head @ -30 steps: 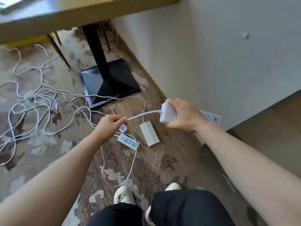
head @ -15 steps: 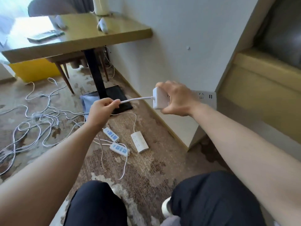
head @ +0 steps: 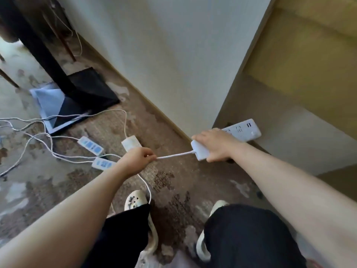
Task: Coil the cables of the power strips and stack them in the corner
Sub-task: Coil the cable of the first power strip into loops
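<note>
Carpet (head: 173, 182); power strip (head: 200, 152) in right hand (head: 216, 147)

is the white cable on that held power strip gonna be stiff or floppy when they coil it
Probably floppy: the cable runs straight only where it is stretched between the left hand and the power strip gripped by the right hand; below the left hand it sags in a loose curve. It looks thin, so likely light, and may spring open unless held.

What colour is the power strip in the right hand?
White, cable included; the power strip shows clearly in the head view.
</note>
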`<state>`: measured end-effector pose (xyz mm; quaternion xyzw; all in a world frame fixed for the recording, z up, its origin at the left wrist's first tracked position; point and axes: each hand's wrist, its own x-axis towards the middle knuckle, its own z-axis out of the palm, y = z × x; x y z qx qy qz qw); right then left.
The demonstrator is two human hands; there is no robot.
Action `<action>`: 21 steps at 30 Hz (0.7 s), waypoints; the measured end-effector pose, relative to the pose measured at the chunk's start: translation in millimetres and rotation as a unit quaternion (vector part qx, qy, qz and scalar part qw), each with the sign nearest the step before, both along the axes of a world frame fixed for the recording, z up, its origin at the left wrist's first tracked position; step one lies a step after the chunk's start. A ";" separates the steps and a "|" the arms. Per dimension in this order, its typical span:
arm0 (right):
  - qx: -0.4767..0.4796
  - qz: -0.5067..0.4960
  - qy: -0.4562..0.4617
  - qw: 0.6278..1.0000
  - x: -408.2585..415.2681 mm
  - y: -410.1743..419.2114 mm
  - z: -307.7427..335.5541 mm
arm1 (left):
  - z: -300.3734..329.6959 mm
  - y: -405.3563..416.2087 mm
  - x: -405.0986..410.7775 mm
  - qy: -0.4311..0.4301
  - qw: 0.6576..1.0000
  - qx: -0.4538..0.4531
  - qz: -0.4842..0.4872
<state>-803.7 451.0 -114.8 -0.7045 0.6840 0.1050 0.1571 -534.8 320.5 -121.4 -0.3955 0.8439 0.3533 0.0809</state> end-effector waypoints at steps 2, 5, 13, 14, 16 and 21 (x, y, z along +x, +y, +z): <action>0.030 0.002 0.012 0.999 -21.2 -3.1 -41.0 | -39.8 -6.5 -26.4 -0.019 0.999 0.015 -0.027; 0.070 0.012 0.025 0.997 -48.2 -3.4 -102.6 | -99.7 -11.5 -62.8 -0.066 0.994 0.036 -0.081; 0.142 0.034 0.112 0.983 -95.9 7.1 -248.8 | -245.0 3.2 -134.1 -0.121 0.977 0.121 -0.128; 0.145 0.032 0.120 0.982 -100.8 6.8 -262.6 | -257.7 3.2 -141.0 -0.122 0.976 0.124 -0.129; 0.145 0.033 0.130 0.980 -110.3 2.1 -286.4 | -281.9 0.3 -150.6 -0.121 0.977 0.128 -0.118; 0.131 0.011 0.137 0.982 -126.5 -14.8 -331.4 | -328.2 -6.7 -166.9 -0.089 0.985 0.141 -0.049</action>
